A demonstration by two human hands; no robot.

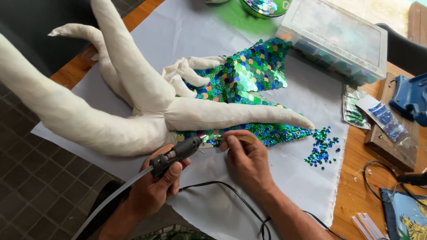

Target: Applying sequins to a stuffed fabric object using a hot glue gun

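Observation:
My left hand [153, 184] grips a dark glue gun [178, 152] with a clear glue stick [106, 202] trailing out of its back; its nozzle points at the near edge of a green and blue sequinned piece [242, 73]. My right hand [247, 158] pinches a thin wooden stick [240, 138] against that edge. A white stuffed fabric figure [129, 84] with long limbs lies over the sequinned piece.
A white cloth [293, 186] covers the wooden table [356, 195]. Loose sequins [321, 149] lie to the right. A clear lidded box [338, 38], sequin packets [384, 118], a blue tool [411, 95], black cables [222, 186] and spare glue sticks [367, 226] surround the work.

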